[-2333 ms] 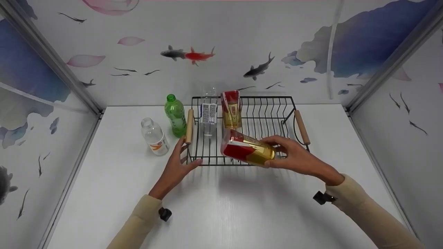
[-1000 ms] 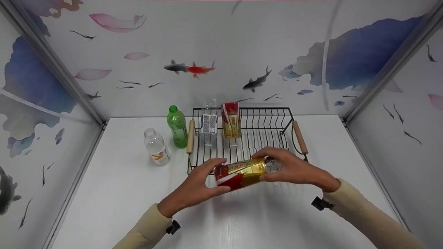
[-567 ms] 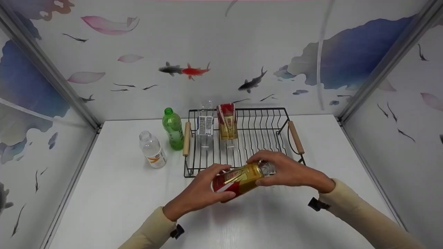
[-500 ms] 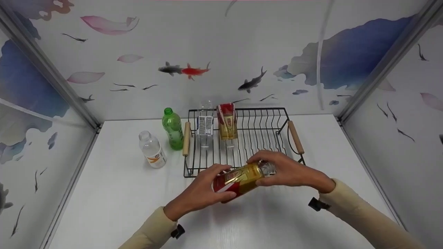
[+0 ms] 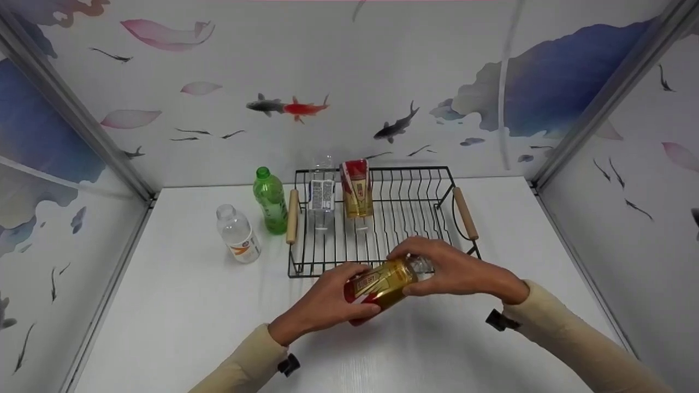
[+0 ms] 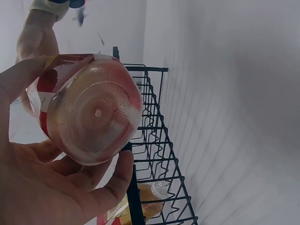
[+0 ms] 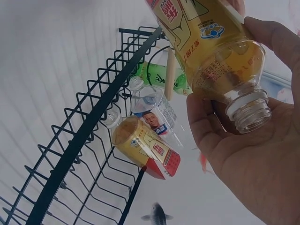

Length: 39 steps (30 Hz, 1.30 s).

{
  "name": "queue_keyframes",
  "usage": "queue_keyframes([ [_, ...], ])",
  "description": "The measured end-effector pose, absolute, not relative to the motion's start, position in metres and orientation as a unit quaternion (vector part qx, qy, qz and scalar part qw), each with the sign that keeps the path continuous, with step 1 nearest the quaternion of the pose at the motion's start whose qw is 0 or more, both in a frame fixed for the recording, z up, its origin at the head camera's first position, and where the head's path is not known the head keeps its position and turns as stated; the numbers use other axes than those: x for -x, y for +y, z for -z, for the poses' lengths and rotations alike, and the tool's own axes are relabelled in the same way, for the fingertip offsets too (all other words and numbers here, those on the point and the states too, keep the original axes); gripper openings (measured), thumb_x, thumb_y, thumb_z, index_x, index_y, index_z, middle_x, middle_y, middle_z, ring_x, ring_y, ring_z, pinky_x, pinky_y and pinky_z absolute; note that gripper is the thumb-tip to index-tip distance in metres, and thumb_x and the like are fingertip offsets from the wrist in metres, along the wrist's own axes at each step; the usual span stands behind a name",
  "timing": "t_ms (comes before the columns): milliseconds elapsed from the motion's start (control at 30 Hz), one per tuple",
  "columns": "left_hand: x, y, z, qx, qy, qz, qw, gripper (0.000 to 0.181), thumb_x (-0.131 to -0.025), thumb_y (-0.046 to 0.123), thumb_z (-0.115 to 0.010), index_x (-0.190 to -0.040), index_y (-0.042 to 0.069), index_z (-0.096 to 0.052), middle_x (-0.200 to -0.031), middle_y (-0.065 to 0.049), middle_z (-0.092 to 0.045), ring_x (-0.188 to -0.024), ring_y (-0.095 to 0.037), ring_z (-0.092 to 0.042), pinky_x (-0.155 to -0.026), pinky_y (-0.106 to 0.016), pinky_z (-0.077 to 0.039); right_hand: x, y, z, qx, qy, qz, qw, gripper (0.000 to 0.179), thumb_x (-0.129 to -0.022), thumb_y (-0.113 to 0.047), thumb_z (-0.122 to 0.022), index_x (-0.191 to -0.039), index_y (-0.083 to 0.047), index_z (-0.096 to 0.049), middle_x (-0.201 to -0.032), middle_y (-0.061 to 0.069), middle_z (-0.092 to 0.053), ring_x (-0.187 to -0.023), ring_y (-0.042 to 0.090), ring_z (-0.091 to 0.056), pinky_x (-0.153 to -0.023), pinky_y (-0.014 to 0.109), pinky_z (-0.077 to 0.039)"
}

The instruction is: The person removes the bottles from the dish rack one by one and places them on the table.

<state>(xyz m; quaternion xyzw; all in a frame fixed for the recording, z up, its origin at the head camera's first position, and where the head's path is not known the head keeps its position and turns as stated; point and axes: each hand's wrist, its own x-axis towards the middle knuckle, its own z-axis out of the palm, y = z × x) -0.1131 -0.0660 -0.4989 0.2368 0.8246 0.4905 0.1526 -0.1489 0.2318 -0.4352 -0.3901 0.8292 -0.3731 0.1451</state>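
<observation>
A plastic bottle with a red and gold label [image 5: 385, 281] is tilted above the front edge of the black wire rack [image 5: 409, 204]. My left hand [image 5: 327, 297] grips its red base end, thumb on one side and fingers on the other; the round bottom [image 6: 98, 112] faces the left wrist view. My right hand [image 5: 453, 267] holds the gold end near the neck. The right wrist view shows the open, capless mouth [image 7: 251, 112]. Inside the rack, neck toward me, lie a similar red and gold bottle [image 5: 357, 191] and a clear bottle [image 5: 322, 202].
To the rack's left stand a green bottle [image 5: 270, 204] and a clear bottle with an orange-marked label [image 5: 238, 237], both capless. Wooden handles [image 5: 292, 215] are on the rack's two ends. The white table [image 5: 180, 305] is enclosed by printed walls [image 5: 349, 65].
My left hand has left the rack's left side and taken hold of the bottle's base. The bottle has come nearer and turned, its base end now lower. Recently the left hand shifted slightly right.
</observation>
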Motion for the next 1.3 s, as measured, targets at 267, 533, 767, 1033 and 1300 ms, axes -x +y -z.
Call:
queue_keyframes([
  [267,0.113,-0.064,0.506,-0.231,0.832,-0.482,0.150,0.069,-0.092,0.053,-0.086,-0.147,0.017,-0.067,-0.132,0.004,-0.068,-0.117,-0.016,-0.060,-0.095,-0.038,-0.058,0.151,0.230,0.435,0.399,0.827,0.370,0.143,0.053,-0.093,-0.023,-0.090,-0.142,-0.021,-0.068,-0.139,-0.005,-0.067,-0.123,0.019,-0.063,-0.101,0.046,-0.058],
  [533,0.113,-0.060,0.523,-0.248,0.808,-0.514,0.143,0.068,-0.091,0.042,-0.089,-0.148,0.017,-0.062,-0.135,0.004,-0.064,-0.120,-0.017,-0.060,-0.099,-0.038,-0.056,0.162,0.239,0.430,0.388,0.824,0.400,0.101,0.051,-0.098,-0.023,-0.083,-0.146,-0.021,-0.067,-0.147,0.003,-0.066,-0.132,0.023,-0.062,-0.107,0.045,-0.056],
  [767,0.112,-0.051,0.542,-0.263,0.784,-0.548,0.130,0.068,-0.091,0.035,-0.091,-0.151,0.024,-0.060,-0.138,0.008,-0.064,-0.120,-0.016,-0.061,-0.096,-0.037,-0.058,0.171,0.246,0.430,0.364,0.821,0.430,0.092,0.049,-0.100,-0.016,-0.082,-0.147,-0.015,-0.067,-0.147,0.006,-0.066,-0.134,0.030,-0.063,-0.111,0.053,-0.056],
  [1033,0.111,-0.039,0.563,-0.265,0.753,-0.588,0.128,0.070,-0.092,0.030,-0.092,-0.152,0.024,-0.059,-0.144,0.008,-0.065,-0.133,-0.014,-0.061,-0.111,-0.042,-0.056,0.177,0.249,0.435,0.342,0.824,0.442,0.088,0.046,-0.101,-0.014,-0.081,-0.145,-0.012,-0.068,-0.143,0.000,-0.068,-0.133,0.029,-0.063,-0.113,0.046,-0.055],
  [1300,0.112,-0.027,0.585,-0.271,0.741,-0.600,0.134,0.071,-0.092,0.029,-0.093,-0.153,0.022,-0.058,-0.145,0.008,-0.066,-0.135,-0.012,-0.061,-0.115,-0.042,-0.054,0.182,0.253,0.444,0.320,0.824,0.457,0.095,0.043,-0.103,-0.012,-0.079,-0.144,-0.010,-0.069,-0.142,0.002,-0.068,-0.134,0.035,-0.063,-0.114,0.047,-0.054],
])
